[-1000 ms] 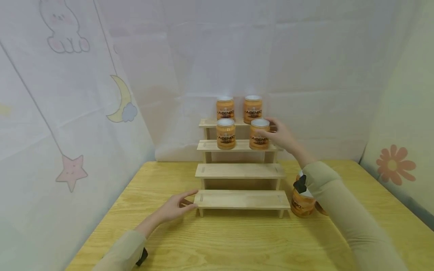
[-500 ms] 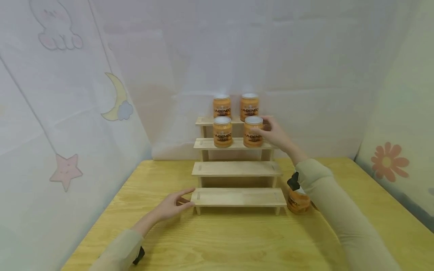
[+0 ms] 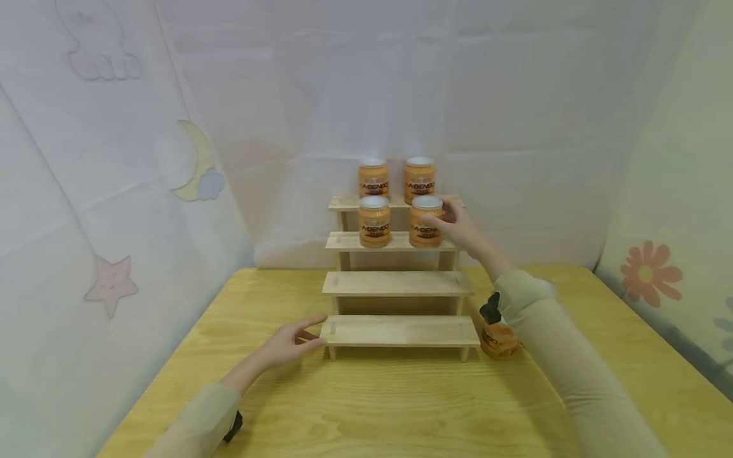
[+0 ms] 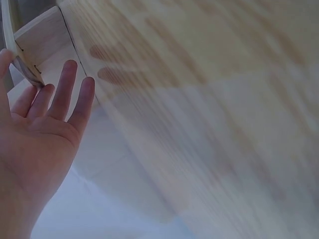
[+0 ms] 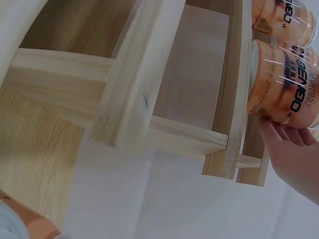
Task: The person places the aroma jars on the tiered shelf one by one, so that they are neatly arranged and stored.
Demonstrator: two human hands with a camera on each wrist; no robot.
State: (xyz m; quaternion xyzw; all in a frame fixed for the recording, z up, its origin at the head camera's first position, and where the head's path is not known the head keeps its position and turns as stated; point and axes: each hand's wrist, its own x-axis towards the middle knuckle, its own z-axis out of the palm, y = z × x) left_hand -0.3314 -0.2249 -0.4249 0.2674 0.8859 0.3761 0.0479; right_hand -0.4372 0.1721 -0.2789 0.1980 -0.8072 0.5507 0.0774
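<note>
On the second-highest step of a wooden stepped stand (image 3: 397,329), my right hand (image 3: 460,228) grips an orange jar (image 3: 425,230) with a white lid, thumb in front and fingers round its right side. The jar's base sits on the step, label facing forward. Another such jar (image 3: 375,222) stands to its left with a small gap. Two matching jars, a left one (image 3: 373,179) and a right one (image 3: 420,180), stand on the top step behind. My left hand (image 3: 286,343) holds the left end of the lowest step between thumb and fingers; its other fingers (image 4: 65,92) extend loosely.
An orange jar (image 3: 498,341) stands on the yellow wooden table (image 3: 372,407) right of the stand, partly hidden by my right sleeve (image 3: 561,350). The two lower steps carry no jars. A pale wall sheet (image 3: 355,76) hangs close behind the stand.
The jar in my right hand has slid slightly left along its step, narrowing the gap to its neighbour. My left hand keeps its place on the stand. The head view has shifted a little.
</note>
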